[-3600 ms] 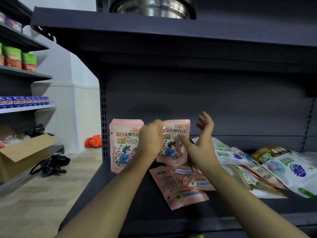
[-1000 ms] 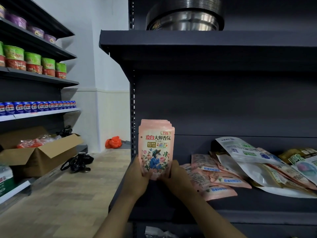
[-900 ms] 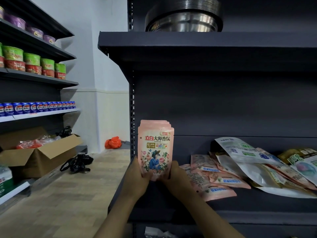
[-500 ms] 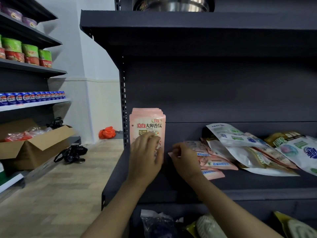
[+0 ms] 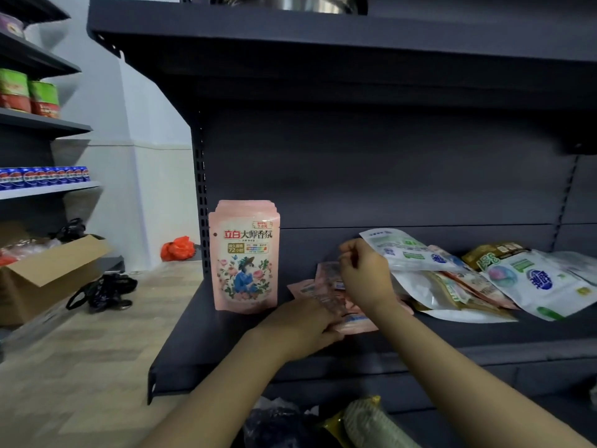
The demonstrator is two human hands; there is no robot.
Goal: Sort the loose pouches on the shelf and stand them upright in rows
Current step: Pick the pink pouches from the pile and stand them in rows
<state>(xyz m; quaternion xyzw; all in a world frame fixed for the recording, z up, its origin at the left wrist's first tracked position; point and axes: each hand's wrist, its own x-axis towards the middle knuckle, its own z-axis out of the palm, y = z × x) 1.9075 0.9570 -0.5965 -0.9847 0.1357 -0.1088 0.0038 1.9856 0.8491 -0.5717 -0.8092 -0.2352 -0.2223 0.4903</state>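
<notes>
Left hand (image 5: 302, 321) grips flat pink pouches (image 5: 350, 318) beside upright stack (image 5: 244, 258).

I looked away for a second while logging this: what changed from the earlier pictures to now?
Both hands let go of the upright pink stack, which now stands alone at the shelf's left end. The left hand and right hand moved right onto the flat pink pouches. The mixed pile stayed put.

Pale pink upright pouches (image 5: 244, 260) bear floral print, left of centre; white pouch (image 5: 536, 282) with blue logo, right; dark grey shelf (image 5: 206, 337).
</notes>
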